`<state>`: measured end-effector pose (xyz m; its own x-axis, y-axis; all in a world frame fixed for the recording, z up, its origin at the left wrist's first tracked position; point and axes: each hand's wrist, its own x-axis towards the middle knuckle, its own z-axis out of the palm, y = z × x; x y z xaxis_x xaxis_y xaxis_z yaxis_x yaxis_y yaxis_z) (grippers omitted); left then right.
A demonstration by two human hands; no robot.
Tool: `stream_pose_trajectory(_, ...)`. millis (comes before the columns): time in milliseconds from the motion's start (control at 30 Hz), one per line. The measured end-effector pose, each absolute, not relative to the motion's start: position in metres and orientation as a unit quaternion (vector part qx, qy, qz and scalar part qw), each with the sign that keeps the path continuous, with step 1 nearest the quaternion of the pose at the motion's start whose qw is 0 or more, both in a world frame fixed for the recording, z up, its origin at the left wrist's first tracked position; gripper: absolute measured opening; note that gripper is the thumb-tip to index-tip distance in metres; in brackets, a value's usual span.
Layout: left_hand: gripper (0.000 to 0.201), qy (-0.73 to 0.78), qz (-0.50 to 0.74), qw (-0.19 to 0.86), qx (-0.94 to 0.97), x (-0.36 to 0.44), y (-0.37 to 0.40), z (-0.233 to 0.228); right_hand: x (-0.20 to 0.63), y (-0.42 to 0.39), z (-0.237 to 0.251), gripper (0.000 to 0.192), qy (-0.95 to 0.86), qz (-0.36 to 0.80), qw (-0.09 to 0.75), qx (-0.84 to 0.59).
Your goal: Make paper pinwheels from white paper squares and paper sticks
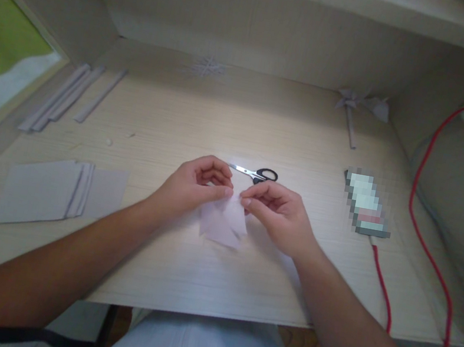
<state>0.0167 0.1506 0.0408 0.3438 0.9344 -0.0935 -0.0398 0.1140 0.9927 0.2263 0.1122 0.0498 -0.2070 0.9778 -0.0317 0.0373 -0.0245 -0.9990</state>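
Note:
A folded piece of white paper [220, 225] hangs between my two hands, above the middle of the desk. My left hand [203, 182] pinches its top edge between thumb and fingers. On the other side, my right hand [279, 209] pinches the same paper near its upper right corner. The lower part of the paper spreads into pointed flaps. Just beyond my hands lie scissors [254, 173] with black handles, the tip of their blades partly behind my left fingers. How the paper is folded under my fingertips is hidden.
White paper sheets [41, 188] lie at the left, with folded paper strips [61, 98] behind. A spiky paper bundle [208, 66] and a paper pinwheel on a stick [351, 108] sit at the back. At right are a phone [365, 203] and a red cable [420, 189].

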Motion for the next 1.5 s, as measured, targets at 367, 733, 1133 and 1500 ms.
stream_pose_trajectory(367,0.045,0.463,0.41,0.659,0.428,0.014,0.154,0.037,0.233,0.123,0.043,0.014,-0.462,0.496,0.541,-0.498)
stream_pose_trajectory(733,0.015,0.519,0.406,0.451,0.602,0.02,0.138,0.049,0.227,0.117,0.046,0.006,-0.529,0.411,0.521,-0.529)
stream_pose_trajectory(1133,0.02,0.416,0.382,0.53,0.632,0.018,0.138,0.047,0.222,0.111,0.044,0.015,-0.474,0.505,0.504,-0.516)
stream_pose_trajectory(1500,0.019,0.406,0.382,0.558,0.614,0.017,0.14,0.047,0.22,0.11,0.047,0.019,-0.48,0.545,0.481,-0.491)
